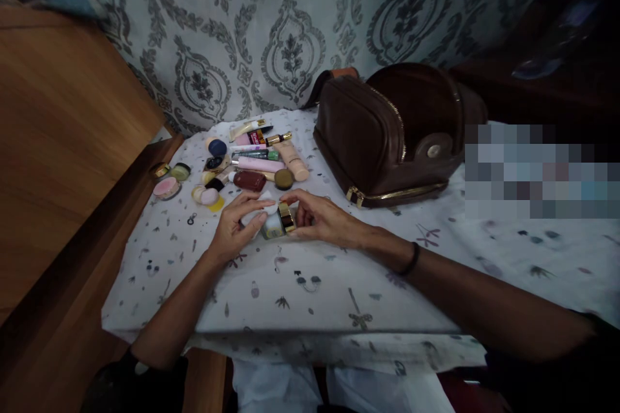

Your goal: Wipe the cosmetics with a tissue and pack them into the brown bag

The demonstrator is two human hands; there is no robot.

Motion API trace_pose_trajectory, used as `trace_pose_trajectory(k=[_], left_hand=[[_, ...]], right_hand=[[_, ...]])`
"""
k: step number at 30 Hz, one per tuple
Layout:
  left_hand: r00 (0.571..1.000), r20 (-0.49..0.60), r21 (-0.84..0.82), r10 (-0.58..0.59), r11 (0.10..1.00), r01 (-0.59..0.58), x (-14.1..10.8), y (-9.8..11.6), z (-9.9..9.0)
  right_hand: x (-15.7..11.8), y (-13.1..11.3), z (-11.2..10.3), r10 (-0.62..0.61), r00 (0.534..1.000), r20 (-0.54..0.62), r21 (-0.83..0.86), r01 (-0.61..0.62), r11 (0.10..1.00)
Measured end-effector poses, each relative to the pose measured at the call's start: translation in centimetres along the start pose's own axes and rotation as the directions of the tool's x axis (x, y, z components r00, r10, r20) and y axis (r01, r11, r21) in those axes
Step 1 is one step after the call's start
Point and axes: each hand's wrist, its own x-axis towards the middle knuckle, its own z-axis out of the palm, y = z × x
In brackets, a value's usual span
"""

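Glass bottle (274, 227): tilted between both hands, low over the table (310, 310); seemingly mid-handling, not yet set down.
Gold cap (287, 217): in place at the bottle's right end; loosened or tight, impossible to tell.
Left hand (238, 224): narrow grip, thumb and fingers about the bottle's body.
Right hand (320, 215): narrow grip, fingertips spanning the gold cap.
Cosmetics beyond: already out on the table, unheld, including pink tube (260, 164), beige tube (293, 162), pink compact (167, 188).
Brown bag (356, 139): standing to the right, untouched; contents hidden.

Dim light, upper-right corner nearly black.
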Motion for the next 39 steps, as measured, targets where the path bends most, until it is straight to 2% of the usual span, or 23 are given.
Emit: trace_pose_trajectory(k=[12, 21, 30, 34, 39], left_hand=[[1.000, -0.004, 0.009, 0.000, 1.000, 0.000, -0.07, -0.20, 0.02], [1.000, 0.003, 0.009, 0.009, 1.000, -0.009, -0.01, -0.12, -0.08], [1.000, 0.006, 0.008, 0.024, 1.000, -0.025, -0.08, -0.06, -0.02], [1.000, 0.006, 0.017, 0.020, 1.000, -0.020, -0.11, -0.13, -0.05], [0.999, 0.011, 0.013, 0.031, 0.999, -0.031, -0.18, -0.25, -0.17]], right_hand=[[0.06, -0.05, 0.01, 0.003, 0.999, -0.037, -0.021, -0.003, 1.000], [-0.12, -0.43, -0.08, 0.003, 1.000, -0.010, -0.002, -0.003, 1.000], [0.06, 0.40, 0.08, -0.054, 0.997, -0.048, -0.043, 0.052, 0.998], [-0.08, 0.18, 0.10, -0.022, 1.000, -0.007, -0.033, 0.021, 0.999], [-0.12, -0.33, 0.01, 0.008, 1.000, -0.019, -0.008, -0.008, 1.000]])
